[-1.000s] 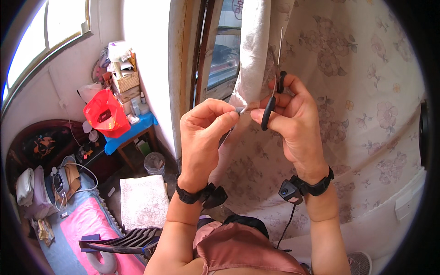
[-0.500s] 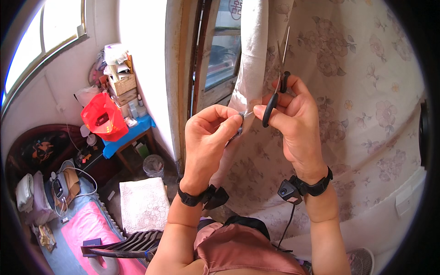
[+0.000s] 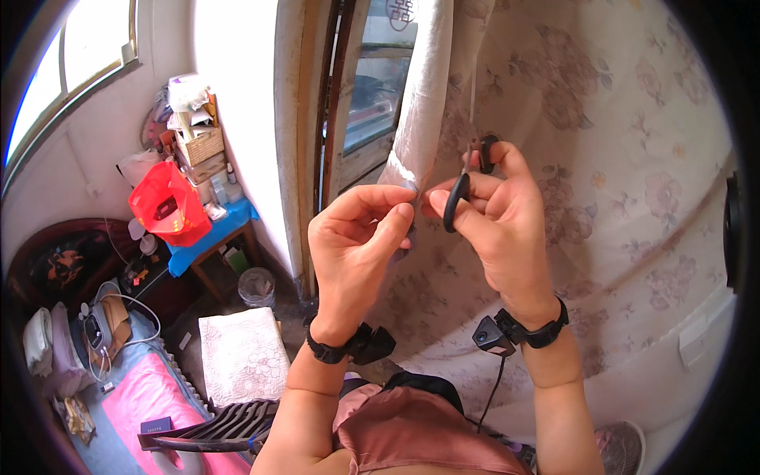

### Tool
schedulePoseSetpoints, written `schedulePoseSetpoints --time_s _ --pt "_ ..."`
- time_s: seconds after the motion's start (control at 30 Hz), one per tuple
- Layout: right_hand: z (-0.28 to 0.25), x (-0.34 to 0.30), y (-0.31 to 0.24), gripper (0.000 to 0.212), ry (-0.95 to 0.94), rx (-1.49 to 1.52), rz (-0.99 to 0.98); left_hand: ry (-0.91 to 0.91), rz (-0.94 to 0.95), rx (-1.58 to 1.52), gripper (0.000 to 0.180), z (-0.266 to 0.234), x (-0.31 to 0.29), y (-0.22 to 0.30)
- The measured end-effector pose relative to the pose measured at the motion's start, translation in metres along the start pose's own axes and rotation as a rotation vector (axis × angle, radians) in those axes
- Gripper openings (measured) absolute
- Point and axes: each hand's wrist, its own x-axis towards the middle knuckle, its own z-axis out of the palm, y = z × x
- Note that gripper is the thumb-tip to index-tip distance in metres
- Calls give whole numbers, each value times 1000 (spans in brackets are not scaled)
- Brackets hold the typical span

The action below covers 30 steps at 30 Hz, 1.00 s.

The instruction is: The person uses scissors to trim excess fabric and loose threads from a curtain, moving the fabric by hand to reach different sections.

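In front of the floral curtain [image 3: 570,237], both of my hands are raised with their fingertips close together. Thumb and index finger of my left hand [image 3: 348,249] pinch a small, thin bit of greyish material, too fine to name; some of it hangs below the fingertips. My right hand [image 3: 511,229] holds scissors with black handles [image 3: 457,203], fingers around the loops. The blades point up and away, seen nearly end-on. My right thumb and index fingertips reach toward the left ones, and whether they pinch a strand I cannot tell.
A wooden-framed window [image 3: 372,103] stands behind a gathered white curtain. To the left are a red bag [image 3: 170,202] on a blue-covered table, a waste bin [image 3: 256,286], a stool with a white cloth [image 3: 244,355], a bed with a pink cover [image 3: 158,396] and a black chair back [image 3: 214,431].
The scissors have tilted, so their blades look shorter now. My fingertips have come closer together, and the strand between them no longer shows clearly. The view has shifted slightly.
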Motion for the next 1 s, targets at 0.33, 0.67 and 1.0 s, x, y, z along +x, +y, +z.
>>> schedulePoseSetpoints --time_s 0.33,0.67,1.0 --pt "1 2 7 49 -93 -25 75 -148 -29 -96 20 -2 -2 -4" --pt "-1 6 10 48 -70 8 95 -74 -63 -102 21 0 2 1" --pt "3 4 9 49 -86 -64 37 100 375 342 13 -3 5 -10"
